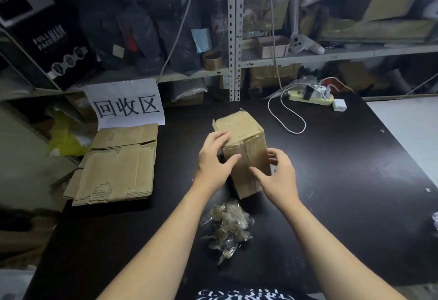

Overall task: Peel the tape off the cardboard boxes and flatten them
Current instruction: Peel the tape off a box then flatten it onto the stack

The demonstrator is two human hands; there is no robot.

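A brown cardboard box (241, 133) stands upright in the middle of the black table (355, 181). My left hand (213, 159) grips its left side, fingers on the top edge and thumb across the near face. On the right side, my right hand (277, 178) holds the box, with the forefinger lying on the near face by the centre seam. A pile of flattened cardboard (118, 164) lies at the table's left. A heap of crumpled clear tape (227, 226) sits on the table just in front of the box.
A paper sign (128, 105) with characters hangs behind the flattened pile. A white cable (286, 112), a power strip (310, 97) and a white plug (339, 105) lie at the back right. Metal shelves (234, 39) crowded with bags and boxes stand behind the table.
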